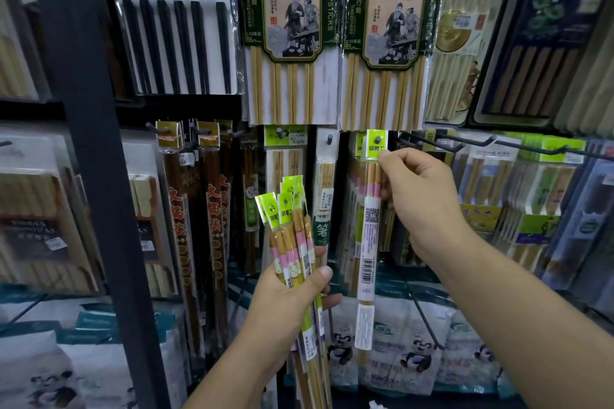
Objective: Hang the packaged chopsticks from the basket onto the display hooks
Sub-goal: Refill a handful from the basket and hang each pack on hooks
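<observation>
Packets (289,242) slim, clear, lime-green headers; pink-banded bamboo chopsticks (372,183) inside.

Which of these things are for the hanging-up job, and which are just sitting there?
For the job: left hand, gripping the bundle of packs; right hand, pinching the single pack at the hook.
Just there: big hot-pot chopstick packs, black chopsticks, panda bags.

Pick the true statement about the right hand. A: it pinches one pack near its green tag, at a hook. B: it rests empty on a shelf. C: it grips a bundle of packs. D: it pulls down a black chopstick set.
A: the right hand pinches the pack just under its tag, where the hook tip shows; the left hand holds the bundle.
</observation>
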The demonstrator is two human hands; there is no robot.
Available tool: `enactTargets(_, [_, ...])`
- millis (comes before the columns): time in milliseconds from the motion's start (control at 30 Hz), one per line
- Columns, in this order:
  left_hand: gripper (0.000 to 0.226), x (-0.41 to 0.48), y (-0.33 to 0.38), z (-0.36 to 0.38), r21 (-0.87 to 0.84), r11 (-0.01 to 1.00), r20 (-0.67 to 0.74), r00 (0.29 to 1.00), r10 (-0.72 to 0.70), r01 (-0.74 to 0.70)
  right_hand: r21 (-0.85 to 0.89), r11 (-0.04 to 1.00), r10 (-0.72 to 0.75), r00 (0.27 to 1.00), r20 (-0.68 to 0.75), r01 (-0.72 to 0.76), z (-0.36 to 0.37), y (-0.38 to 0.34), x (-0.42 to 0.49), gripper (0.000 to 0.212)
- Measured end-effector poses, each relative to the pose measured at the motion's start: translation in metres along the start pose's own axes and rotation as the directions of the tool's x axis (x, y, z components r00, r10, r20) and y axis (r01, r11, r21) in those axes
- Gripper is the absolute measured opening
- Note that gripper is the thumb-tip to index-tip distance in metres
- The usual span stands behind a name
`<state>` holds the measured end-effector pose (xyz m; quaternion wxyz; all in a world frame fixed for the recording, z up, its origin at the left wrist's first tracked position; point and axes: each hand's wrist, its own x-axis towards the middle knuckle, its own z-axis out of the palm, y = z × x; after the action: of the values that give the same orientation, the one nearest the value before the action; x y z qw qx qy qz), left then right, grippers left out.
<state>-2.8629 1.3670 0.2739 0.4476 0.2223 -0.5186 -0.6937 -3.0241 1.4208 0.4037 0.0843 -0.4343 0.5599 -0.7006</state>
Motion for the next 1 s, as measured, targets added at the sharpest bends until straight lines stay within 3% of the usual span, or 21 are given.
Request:
enactTargets(133, [0.026, -0.002, 0.001, 0.000, -0.009, 1.000, 0.024, 1.000, 0.005, -0.005, 0.010, 0.999, 0.033, 0.999, 0.004, -0.033, -0.001, 0.005, 0.000, 0.029])
enactTargets(500, [0.023, -0.003, 0.002, -0.003, 0.098, 0.995, 0.012, 1.000, 0.007, -0.008, -0.161, 0.986, 0.038, 0.995, -0.087, -0.051, -0.002, 0.027, -0.018, 0.029])
enactTargets(700, [0.010, -0.005, 0.003, 0.003, 0.159, 0.986, 0.037, 0.998, 0.052, -0.057, -0.211, 0.976, 0.001, 0.965, 0.260, 0.056, 0.012, 0.030, -0.044, 0.016])
enactTargets(767, [0.011, -0.006, 0.003, 0.004, 0.162, 0.985, 0.042, 0.998, 0.056, -0.062, -0.239, 0.966, -0.025, 0.953, 0.302, 0.101, 0.015, 0.032, -0.047, 0.020])
enactTargets(900, [0.016, -0.006, 0.002, 0.003, 0.212, 0.974, 0.043, 0.996, 0.076, -0.084, -0.200, 0.975, -0.039, 0.958, 0.285, 0.099, 0.016, 0.030, -0.047, 0.022])
enactTargets(1000, [0.016, -0.004, 0.001, 0.001, 0.164, 0.982, 0.030, 0.996, 0.086, -0.090, -0.059, 0.998, -0.023, 0.986, 0.166, 0.033, 0.011, 0.018, -0.037, 0.026])
